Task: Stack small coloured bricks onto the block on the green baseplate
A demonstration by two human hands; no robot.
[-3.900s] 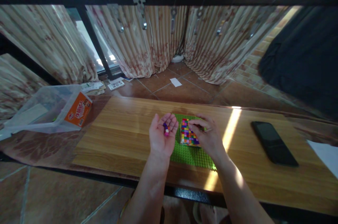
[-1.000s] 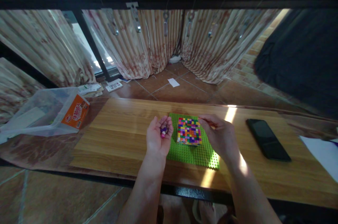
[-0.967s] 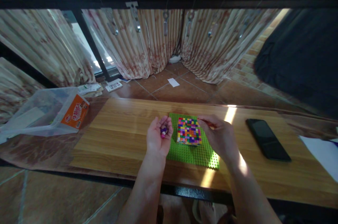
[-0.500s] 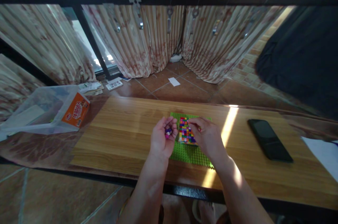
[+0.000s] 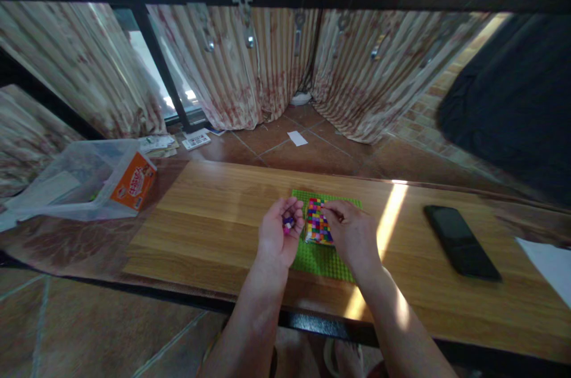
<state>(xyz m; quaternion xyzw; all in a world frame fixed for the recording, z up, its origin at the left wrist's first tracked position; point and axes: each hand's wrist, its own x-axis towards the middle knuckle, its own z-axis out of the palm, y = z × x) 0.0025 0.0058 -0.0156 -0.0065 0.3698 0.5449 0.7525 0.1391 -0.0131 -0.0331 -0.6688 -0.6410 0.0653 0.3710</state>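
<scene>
My left hand [image 5: 281, 232] is cupped palm up with curled fingers, and several small toy bricks [image 5: 288, 223], purple, white and pink, lie in it. Beside it a block of many-coloured toy bricks [image 5: 316, 223] stands on a green studded baseplate [image 5: 319, 262]. My right hand [image 5: 352, 229] is over the right side of the block, thumb and fingertips pinched together at its upper part. Whatever those fingertips hold is too small to make out. The right hand hides part of the block and baseplate.
The baseplate lies on a wooden board [image 5: 214, 217]. A black phone [image 5: 461, 241] and white paper [image 5: 546, 265] are to the right. At the left stands a clear plastic bin [image 5: 84, 205] with an orange label. Patterned curtains [image 5: 241, 81] hang behind.
The whole view has shifted slightly, with things appearing a little further right. Both hands keep nearly the same places relative to the brick block; the right fingertips stay at its upper part.
</scene>
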